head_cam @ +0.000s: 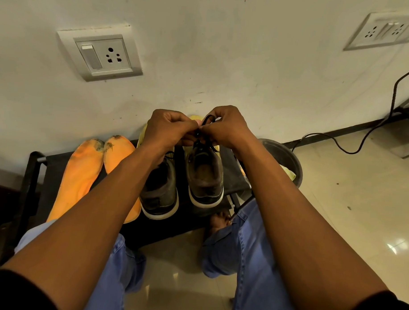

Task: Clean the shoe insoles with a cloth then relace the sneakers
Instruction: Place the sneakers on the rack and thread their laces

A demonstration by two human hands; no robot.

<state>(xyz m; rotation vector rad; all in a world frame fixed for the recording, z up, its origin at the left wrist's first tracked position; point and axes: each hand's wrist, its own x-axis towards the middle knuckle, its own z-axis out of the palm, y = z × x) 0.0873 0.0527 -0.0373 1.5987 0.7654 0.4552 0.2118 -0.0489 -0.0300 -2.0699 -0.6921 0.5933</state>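
At frame centre, both hands, left (168,128) and right (225,127), pinch the black lace (205,122) over the right sneaker (205,175), fingers tight to thread it. Orange insoles (82,173) lie left on the rack (33,172), apparently set aside.

Centre of frame: left hand (167,128) and right hand (227,127) together pinch a black shoelace (208,119) above the right-hand dark brown white-soled sneaker (204,175). Second matching sneaker (159,192) just left of it. Two orange foam insoles (82,173) lie at left on the low black rack (33,172). Grey bucket (284,157) at right.
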